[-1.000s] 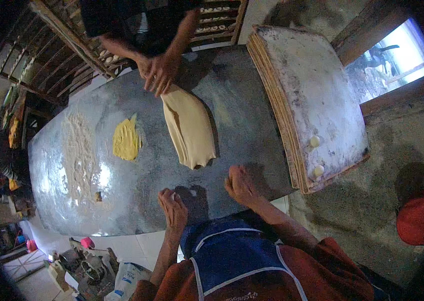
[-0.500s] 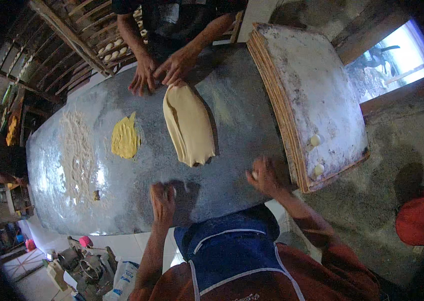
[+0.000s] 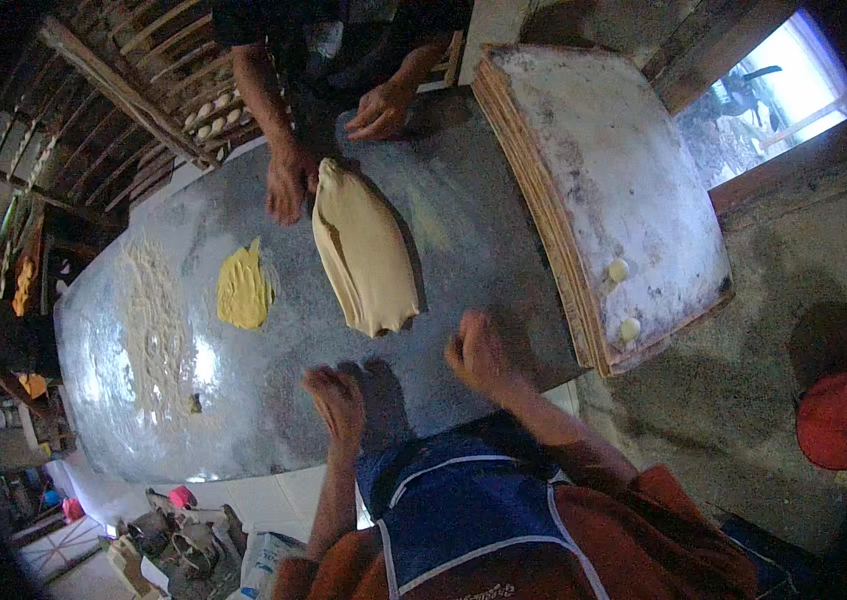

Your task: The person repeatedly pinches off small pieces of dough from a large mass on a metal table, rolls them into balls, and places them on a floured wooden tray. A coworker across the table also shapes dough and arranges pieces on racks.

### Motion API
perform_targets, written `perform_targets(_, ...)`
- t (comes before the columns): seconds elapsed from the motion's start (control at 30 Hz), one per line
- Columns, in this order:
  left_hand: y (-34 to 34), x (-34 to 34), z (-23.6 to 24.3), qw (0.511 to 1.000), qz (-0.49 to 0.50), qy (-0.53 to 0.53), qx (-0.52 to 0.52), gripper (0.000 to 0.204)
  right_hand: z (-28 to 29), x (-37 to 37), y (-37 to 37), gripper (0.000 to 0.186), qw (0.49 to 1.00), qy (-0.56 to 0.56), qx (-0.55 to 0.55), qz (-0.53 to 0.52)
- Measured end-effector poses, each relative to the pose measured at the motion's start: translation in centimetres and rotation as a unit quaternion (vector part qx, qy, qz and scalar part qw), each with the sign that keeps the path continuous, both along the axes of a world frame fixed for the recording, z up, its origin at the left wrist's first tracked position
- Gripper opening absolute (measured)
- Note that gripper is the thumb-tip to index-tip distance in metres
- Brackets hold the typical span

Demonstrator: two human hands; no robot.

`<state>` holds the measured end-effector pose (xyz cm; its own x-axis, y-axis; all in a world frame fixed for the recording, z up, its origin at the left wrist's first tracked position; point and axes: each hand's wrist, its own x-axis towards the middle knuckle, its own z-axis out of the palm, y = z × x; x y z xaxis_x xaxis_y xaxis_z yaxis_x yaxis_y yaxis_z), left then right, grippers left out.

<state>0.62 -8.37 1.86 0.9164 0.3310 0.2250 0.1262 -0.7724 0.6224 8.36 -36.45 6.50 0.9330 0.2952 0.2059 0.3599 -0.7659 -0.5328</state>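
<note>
My left hand (image 3: 336,405) is curled low over the near edge of the metal-grey table (image 3: 288,375), its fingers bent inward. To its right, my right hand (image 3: 480,355) is closed above the tabletop. What either hand holds, if anything, is hidden. Beyond them lies a long, smooth slab of pale dough (image 3: 368,255), folded along its left side and pinched at the far end; neither of my hands touches it. A smear of yellow fat-like paste (image 3: 245,288) sits left of the dough. Two small dough pieces (image 3: 618,270) rest on the top board at the right.
A co-worker's hand (image 3: 289,185) is beside the dough's far end; the other (image 3: 381,112) is near the far edge. Stacked boards (image 3: 603,160) fill the table's right end. A whitish smeared patch (image 3: 153,335) covers the left. Another person (image 3: 3,340) is at far left.
My right hand has moved left, nearer my left hand. Across the table, one co-worker hand has left the dough's tip and drawn back toward the far edge. The whole view has shifted slightly.
</note>
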Motion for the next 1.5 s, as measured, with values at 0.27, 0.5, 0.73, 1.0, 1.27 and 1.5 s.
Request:
perform_targets(0.27,4.6,-3.7,-3.7,0.997,0.042,0.062,0.029,0.024,-3.7,1.3,-2.5,0.012,0.987,0.123,-0.036,-0.095)
perform_targets(0.5,6.7,-2.6,6.0,0.93,-0.327,0.155,0.07,0.02,-5.1,-2.6,-6.8,0.016,0.997,-0.005,-0.066,-0.032)
perform_targets(0.73,-17.3,11.6,18.0,0.868,-0.494,-0.057,0.004,0.036,0.5,-7.3,-11.7,0.024,1.0,-0.014,-0.008,0.026)
perform_targets(1.0,-43.3,19.4,12.8,0.787,-0.608,-0.044,-0.097,0.08,9.3,-3.7,-24.7,0.058,0.85,-0.258,0.208,-0.409)
perform_targets(1.27,-21.1,6.3,8.7,0.99,-0.077,-0.009,-0.12,0.048,6.7,-14.0,-21.7,0.048,0.935,-0.12,0.131,-0.306)
perform_targets(1.5,-14.6,10.4,1.9,0.991,0.122,0.039,0.029,0.042,5.7,-4.8,-7.9,0.027,0.923,0.209,0.324,0.014)
